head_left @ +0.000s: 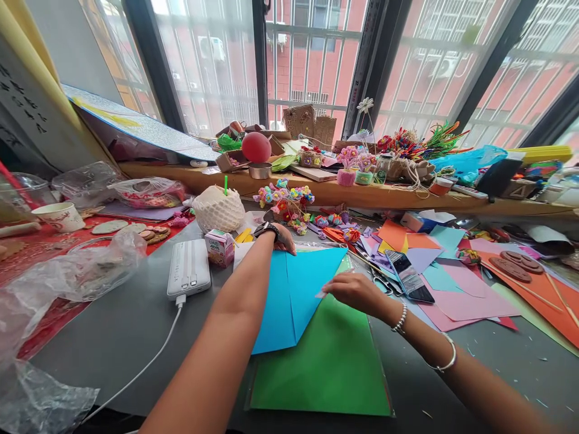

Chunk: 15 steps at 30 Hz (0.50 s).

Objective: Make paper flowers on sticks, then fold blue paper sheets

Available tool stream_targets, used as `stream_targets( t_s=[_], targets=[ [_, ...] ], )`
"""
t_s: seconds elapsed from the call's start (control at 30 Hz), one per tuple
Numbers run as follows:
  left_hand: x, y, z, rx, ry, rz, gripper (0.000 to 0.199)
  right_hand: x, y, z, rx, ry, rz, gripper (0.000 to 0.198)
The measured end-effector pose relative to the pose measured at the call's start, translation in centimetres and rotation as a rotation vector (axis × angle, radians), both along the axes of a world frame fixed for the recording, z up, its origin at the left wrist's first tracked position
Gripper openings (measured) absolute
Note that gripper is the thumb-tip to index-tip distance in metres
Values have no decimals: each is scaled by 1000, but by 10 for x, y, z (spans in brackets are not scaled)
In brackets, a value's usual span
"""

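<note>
A bright blue sheet of paper (279, 307), creased down its middle and with slanted edges, lies over a pack of green paper (335, 367) on the grey table. My left hand (284, 239) is at the sheet's far edge, fingers bent down onto it; my forearm and wrist partly hide them. My right hand (348, 288) is closed at the sheet's right slanted edge, fingertips pinched together there. Just right of that hand are scissors (381, 282) and a phone (409, 277).
A white power bank (189, 270) with a cable, a small pink box (219, 248) and a wrapped coconut (219, 209) stand left. Coloured paper sheets (465, 286) spread at right. Clear plastic bags (81, 271) lie at far left. Crafts crowd the wooden sill (384, 196).
</note>
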<state>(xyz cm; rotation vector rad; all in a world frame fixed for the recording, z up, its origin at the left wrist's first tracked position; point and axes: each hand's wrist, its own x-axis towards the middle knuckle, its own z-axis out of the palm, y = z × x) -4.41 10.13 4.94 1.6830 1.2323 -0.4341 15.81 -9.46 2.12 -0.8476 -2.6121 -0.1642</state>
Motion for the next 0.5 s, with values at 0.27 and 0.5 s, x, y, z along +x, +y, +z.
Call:
stream_targets(
  t_s=[0.27, 0.5],
  targets=[
    [-3, -5, -2, 39, -46, 42, 24, -41, 17, -18, 74, -39, 19, 16],
    [-4, 1, -7, -3, -73, 46, 32, -32, -2, -34, 142, 48, 55, 16]
  ],
)
